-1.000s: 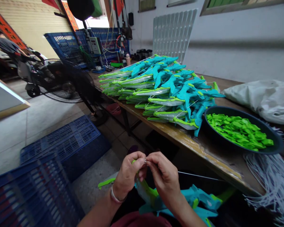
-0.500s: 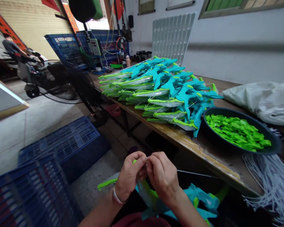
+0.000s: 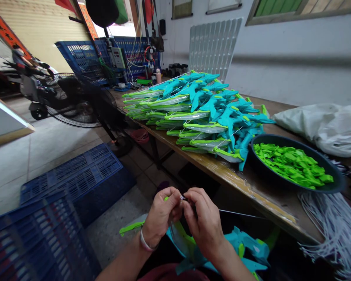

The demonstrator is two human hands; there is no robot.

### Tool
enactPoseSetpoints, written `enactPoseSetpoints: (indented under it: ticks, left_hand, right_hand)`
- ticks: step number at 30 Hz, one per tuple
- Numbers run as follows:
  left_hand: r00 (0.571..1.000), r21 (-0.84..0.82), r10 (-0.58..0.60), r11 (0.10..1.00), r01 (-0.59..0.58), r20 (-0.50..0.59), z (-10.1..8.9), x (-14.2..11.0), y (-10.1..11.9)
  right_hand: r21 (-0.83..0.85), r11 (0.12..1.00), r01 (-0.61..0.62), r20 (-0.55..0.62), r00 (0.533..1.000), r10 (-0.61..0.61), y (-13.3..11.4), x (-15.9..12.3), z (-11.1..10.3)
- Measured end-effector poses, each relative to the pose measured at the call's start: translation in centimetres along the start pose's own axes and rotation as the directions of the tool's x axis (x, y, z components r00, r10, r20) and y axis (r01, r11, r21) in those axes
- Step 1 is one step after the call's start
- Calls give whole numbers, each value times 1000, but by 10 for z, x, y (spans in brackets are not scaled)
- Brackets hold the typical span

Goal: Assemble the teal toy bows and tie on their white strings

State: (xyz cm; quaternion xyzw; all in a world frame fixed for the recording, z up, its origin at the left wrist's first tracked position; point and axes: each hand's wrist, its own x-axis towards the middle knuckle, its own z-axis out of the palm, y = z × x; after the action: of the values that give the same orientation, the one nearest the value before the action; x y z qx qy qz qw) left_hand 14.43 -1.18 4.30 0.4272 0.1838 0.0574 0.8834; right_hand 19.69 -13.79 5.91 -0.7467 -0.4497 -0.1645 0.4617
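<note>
A teal and green toy crossbow (image 3: 181, 239) lies across my lap beneath my hands, partly hidden by them. My left hand (image 3: 163, 212) is closed in a pinch around the green tip of its bow limb. Close against it, my right hand (image 3: 203, 218) pinches the end of a white string (image 3: 240, 213), at a small pale bit between the fingertips. The string stretches off to the right behind my right hand. What exactly lies inside the fingers is too small to make out.
Many similar toy crossbows (image 3: 193, 105) are stacked on the wooden table (image 3: 222, 173). Right of them stand a dark basin (image 3: 298, 187) of green plastic parts and a bundle of white strings (image 3: 333, 230). Blue crates (image 3: 73, 171) and a fan (image 3: 76, 101) are at the left.
My right hand's fingers have opened slightly and shifted at the string's end, leaving a small gap from my left fingertips. My left hand stays nearly still.
</note>
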Motion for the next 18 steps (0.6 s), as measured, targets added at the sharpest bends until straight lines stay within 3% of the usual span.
enactPoseSetpoints:
  ticks: [4,10,18]
  left_hand:
    - [997,-13,-67,998,67,-22,1,-1,-1]
    - [995,-24,-25,999,27,92,0,-1,-6]
    - [973,-20,45,999,-41,225,3,4,-3]
  right_hand:
    - [65,998,-19,37,999,17,1,2,-1]
    - [196,975,-102,90,992,86,-1,9,-13]
    - [117,986,-118,99,989,107,-9,7,-27]
